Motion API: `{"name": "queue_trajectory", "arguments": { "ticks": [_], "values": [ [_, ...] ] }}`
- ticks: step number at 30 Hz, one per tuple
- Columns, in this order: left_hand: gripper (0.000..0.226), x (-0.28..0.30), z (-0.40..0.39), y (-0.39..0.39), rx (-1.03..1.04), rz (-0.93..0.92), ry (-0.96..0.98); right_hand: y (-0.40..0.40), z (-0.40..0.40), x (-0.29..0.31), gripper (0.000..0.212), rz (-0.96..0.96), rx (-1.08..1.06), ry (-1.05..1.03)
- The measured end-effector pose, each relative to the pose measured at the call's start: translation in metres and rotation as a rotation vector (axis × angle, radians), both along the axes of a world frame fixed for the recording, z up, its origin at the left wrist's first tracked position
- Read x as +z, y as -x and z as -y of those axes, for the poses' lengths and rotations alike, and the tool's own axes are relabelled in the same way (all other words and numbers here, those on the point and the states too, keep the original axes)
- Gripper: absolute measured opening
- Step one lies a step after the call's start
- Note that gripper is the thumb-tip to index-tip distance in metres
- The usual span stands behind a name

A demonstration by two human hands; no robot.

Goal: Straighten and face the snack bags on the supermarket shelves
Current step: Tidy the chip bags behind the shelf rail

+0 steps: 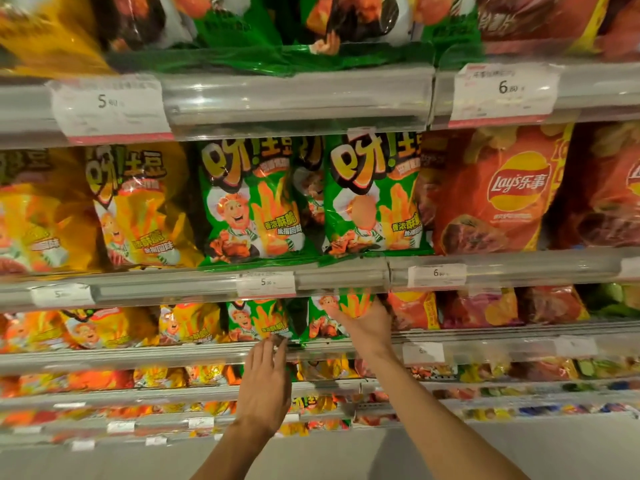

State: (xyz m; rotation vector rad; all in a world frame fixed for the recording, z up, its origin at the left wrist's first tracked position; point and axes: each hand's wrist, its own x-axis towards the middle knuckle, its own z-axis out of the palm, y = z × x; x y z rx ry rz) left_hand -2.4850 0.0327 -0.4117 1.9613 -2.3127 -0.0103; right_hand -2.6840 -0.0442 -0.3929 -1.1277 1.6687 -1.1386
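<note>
While both hands reach up to the third shelf, the right hand (363, 323) lies on the face of a green bag (332, 317) there, fingers fairly straight and spread across its front, thumb out to the left; whether the fingertips curl behind the bag's right edge cannot be told. That bag stands upright just under the shelf rail above, its top hidden behind the rail. Just left of it stands a second green bag (258, 320), also upright and facing out. The left hand (265, 386) is raised below this second bag, fingers straight and close together, their tips at the shelf edge (207, 353) by the bag's lower corner; it holds nothing, and whether the tips touch the bag is unclear.

Left of the green pair on the same shelf stand yellow bags (187, 323), somewhat tilted. To the right sit red bags (412, 310).

One shelf up, two large green bags (249, 202) stand side by side facing front, with a third partly tucked between them. Yellow bags (138, 206) stand to their left, the near one leaning, and a red Lay's bag (495, 192) stands to their right. A price tag (266, 284) reading 5 hangs on the rail below them, directly above the hands. Larger tags sit on the top rail, one (110, 105) marked 5 and one (505, 93) marked 6. Lower shelves are blurred rows of small bright packets.
</note>
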Motion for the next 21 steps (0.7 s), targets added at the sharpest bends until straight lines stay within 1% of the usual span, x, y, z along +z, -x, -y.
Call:
{"name": "queue_trajectory", "arguments": {
  "ticks": [2,3,10,13,18,21],
  "values": [
    [0.067,-0.003,0.002,-0.001,-0.005,0.015,-0.028,-0.005,0.013,-0.005,0.076,-0.027,-0.041,0.010],
    [0.068,-0.005,0.003,-0.002,-0.006,0.006,-0.049,-0.007,0.017,-0.008,0.080,-0.037,-0.043,0.005],
    [0.070,-0.013,0.005,-0.004,0.017,-0.014,-0.097,-0.012,0.016,-0.025,0.084,-0.229,0.065,-0.061],
    [0.071,-0.015,0.007,-0.002,0.027,-0.035,-0.112,-0.009,0.020,-0.021,0.095,-0.323,0.096,-0.163],
    [0.071,-0.011,0.009,0.002,0.037,-0.035,-0.119,-0.003,0.014,-0.015,0.097,-0.459,0.167,-0.263],
    [0.066,-0.008,0.008,0.003,0.044,-0.061,-0.097,-0.001,0.007,-0.012,0.097,-0.506,0.199,-0.240]
  ]
}}
